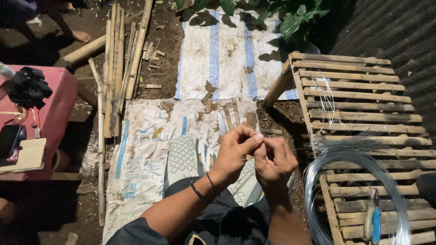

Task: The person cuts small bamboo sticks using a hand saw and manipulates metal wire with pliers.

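Note:
My left hand (235,149) and my right hand (274,159) meet in front of me at the middle of the view, fingertips pinched together. Something very thin is held between them, too fine to make out, possibly the clear line. A coil of thin clear line (338,181) lies just right of my right hand on a slatted bamboo rack (359,109). Loose strands run up across the slats. Blue-handled pliers (373,220) rest on the rack inside the coil. A dark band circles my left wrist.
White woven sacks (145,149) cover the dirt, with short bamboo pieces (231,113) on them. Long bamboo strips (116,68) lie at the left. A red table (50,104) holds a black cloth, a phone and cardboard. Another person's bare foot (81,35) shows top left.

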